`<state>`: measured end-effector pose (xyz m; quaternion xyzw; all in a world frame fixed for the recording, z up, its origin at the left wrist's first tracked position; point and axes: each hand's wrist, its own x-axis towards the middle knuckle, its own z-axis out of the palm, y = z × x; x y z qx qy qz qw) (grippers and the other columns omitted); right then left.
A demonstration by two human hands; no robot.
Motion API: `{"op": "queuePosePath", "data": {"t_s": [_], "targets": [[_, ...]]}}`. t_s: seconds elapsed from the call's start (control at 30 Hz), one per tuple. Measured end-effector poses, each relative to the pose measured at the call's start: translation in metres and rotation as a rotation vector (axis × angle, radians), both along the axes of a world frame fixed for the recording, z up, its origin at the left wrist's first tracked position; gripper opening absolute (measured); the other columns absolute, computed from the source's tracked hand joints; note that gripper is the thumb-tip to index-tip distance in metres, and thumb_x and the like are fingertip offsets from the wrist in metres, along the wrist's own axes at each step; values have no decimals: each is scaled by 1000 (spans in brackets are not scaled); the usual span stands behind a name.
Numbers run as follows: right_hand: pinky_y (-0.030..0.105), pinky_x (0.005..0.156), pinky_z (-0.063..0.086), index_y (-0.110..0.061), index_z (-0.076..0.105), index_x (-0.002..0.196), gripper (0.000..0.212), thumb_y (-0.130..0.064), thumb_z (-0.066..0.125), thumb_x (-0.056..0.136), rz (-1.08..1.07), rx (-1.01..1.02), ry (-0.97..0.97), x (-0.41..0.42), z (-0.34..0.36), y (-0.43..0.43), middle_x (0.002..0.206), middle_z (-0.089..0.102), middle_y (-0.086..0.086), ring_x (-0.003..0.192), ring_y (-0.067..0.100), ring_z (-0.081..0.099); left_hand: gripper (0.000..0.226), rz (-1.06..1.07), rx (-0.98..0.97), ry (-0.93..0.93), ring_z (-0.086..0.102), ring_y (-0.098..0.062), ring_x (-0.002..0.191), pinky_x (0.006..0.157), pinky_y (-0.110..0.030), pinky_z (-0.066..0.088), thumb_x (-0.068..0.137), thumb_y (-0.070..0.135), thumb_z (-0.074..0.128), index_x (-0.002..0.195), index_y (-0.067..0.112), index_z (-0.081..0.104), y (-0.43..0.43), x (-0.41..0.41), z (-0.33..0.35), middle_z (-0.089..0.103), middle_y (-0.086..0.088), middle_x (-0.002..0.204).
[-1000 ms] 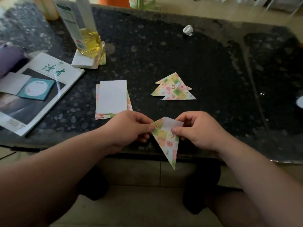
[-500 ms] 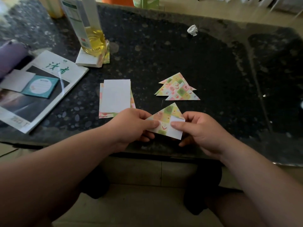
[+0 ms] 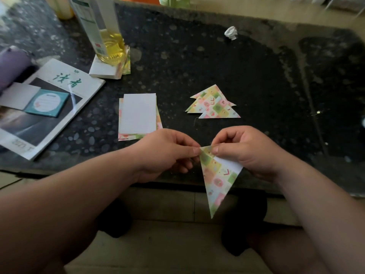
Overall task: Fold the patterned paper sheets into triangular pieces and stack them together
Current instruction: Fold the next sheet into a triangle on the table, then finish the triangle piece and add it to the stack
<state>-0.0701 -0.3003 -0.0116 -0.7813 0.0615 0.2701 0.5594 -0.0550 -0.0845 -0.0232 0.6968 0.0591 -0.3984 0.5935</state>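
Head view: the folded triangle (image 3: 217, 175) of patterned paper is held in the air at the near edge of the dark worktop (image 3: 197, 56), its long tip pointing down past the edge and a white flap showing on its right side
Left hand (image 3: 167, 153): its grip pinches the top corner of the folded triangle between thumb and forefinger
Right hand (image 3: 245, 153): its grip pinches the same top corner from the other side, thumb on the patterned face; the two thumbs almost touch
Finished triangles (image 3: 214, 104): a small overlapping pile lying flat on the worktop, beyond the hands and a little to the right, apart from them
Unfolded sheets (image 3: 138, 113): a rectangular stack, white side up, patterned edges showing underneath, just beyond the left hand
Bottle (image 3: 106, 36): yellow liquid inside, standing on a white paper block (image 3: 102, 71) farther back on the left
Magazine (image 3: 59, 99): at the left edge, with a teal card (image 3: 47, 102) lying on it
Crumpled paper (image 3: 231, 33): small and white, far back on the worktop
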Motion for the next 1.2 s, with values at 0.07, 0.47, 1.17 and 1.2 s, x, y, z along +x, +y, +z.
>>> {"op": "queuePosePath", "data": {"t_s": [0.07, 0.47, 1.17, 1.2], "targets": [[31, 66, 54, -9, 76, 86, 5, -5, 75, 89, 16, -21, -26, 0, 0, 1, 83, 75, 10, 75, 18, 69, 8, 28, -62, 36, 68, -19, 71, 64, -28, 56, 92, 6, 71, 87, 7, 77, -2, -3, 0, 73, -14, 82], [44, 85, 63, -11, 77, 96, 10, -12, 81, 87, -114, -109, -13, 4, -12, -3, 90, 80, 2, 86, 17, 78, 3, 187, -23, 73, 72, -27, 70, 68, -40, 61, 92, 1, 71, 91, -1, 69, -4, -1, -8, 74, -22, 85], [16, 54, 53, -11, 78, 95, 27, 8, 59, 96, -228, 286, -23, 1, -10, 5, 92, 80, 4, 82, 12, 76, 18, 459, -282, 112, 69, -24, 65, 60, -32, 61, 90, -14, 61, 83, -2, 73, -4, 3, -2, 69, -20, 77], [15, 54, 53, -14, 80, 88, 32, 8, 58, 96, -226, 282, -44, 0, -10, 5, 89, 80, 2, 80, 11, 76, 19, 454, -297, 109, 69, -24, 65, 61, -32, 61, 90, -14, 59, 84, -2, 73, -3, 3, -2, 68, -19, 75]]}}
